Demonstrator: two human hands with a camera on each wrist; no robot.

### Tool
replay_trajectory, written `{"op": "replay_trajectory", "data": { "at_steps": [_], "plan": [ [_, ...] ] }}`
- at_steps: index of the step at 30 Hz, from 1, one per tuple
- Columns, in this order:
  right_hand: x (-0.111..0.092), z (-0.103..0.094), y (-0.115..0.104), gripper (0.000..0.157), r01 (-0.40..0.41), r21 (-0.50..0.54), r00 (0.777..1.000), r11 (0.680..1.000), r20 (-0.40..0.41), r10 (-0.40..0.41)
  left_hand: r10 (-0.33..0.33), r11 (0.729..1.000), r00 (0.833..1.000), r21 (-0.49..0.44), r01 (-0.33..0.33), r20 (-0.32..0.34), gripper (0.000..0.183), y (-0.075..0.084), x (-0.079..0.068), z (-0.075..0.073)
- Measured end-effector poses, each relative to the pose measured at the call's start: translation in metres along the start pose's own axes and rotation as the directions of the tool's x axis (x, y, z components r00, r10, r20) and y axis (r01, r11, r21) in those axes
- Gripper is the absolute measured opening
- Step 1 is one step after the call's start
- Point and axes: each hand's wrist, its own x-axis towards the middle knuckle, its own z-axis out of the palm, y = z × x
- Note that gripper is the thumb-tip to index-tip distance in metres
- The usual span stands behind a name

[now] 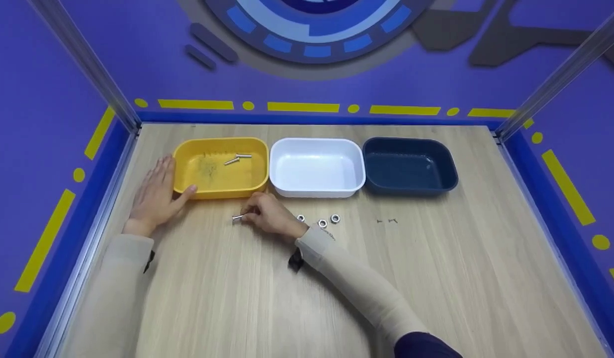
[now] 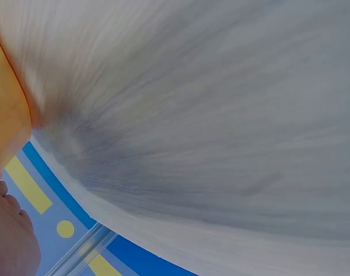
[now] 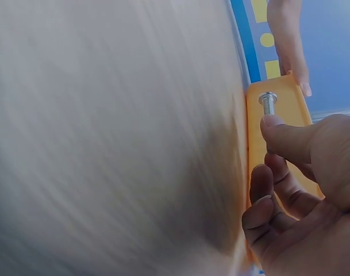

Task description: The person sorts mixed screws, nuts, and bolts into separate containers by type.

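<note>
On the counter (image 1: 212,293), the yellow bin (image 1: 227,193) stood just beside the white bin (image 1: 317,193), so a hard push from your left hand (image 1: 156,200), fingers straight against the yellow side, could have shoved both. Your right hand (image 1: 273,214) pinched a bolt (image 3: 268,103) between fingers and thumb, in front of the yellow bin; clipping its wall could have knocked the bolt loose.
</note>
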Motion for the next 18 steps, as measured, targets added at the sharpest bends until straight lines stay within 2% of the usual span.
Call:
{"op": "replay_trajectory", "data": {
  "at_steps": [9,14,18],
  "plan": [
    [-0.002,-0.007,-0.008,0.009,0.032,0.004,0.999,0.999,0.003,-0.032,-0.005,1.0,1.0,0.003,0.005,0.008,0.101,-0.001,-0.001,0.001],
    [-0.003,-0.009,-0.012,0.01,0.049,-0.021,0.999,0.999,0.002,-0.049,-0.01,1.0,1.0,-0.008,0.01,-0.004,0.102,0.0,0.0,0.001],
    [-0.002,-0.011,-0.015,0.009,0.064,0.0,0.998,0.998,0.002,-0.064,-0.01,1.0,1.0,0.0,0.01,-0.011,0.102,0.0,-0.001,0.001]
  ]
}}
